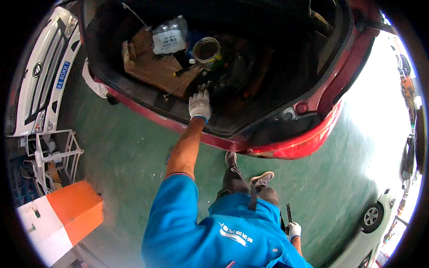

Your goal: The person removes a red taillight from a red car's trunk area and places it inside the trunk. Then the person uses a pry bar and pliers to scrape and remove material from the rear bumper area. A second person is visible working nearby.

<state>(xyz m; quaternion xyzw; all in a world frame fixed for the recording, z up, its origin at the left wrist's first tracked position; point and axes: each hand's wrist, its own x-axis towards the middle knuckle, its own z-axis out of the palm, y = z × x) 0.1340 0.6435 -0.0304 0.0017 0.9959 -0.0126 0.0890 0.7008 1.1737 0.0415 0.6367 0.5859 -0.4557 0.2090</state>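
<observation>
Clasps slim dark tool (289, 212) in right grip (294, 230): probably stiff, best held at near end; holds left grip (199, 105) spread near dark clutter (225, 80).

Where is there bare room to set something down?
Green floor between red bumper and orange-and-white box looks bare; so does cardboard between plastic package and trunk sill. Beyond the left hand, around the open tin, it's crowded.

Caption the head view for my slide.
Gloved left hand at a red car's open trunk, right hand holding a dark tool.
</observation>
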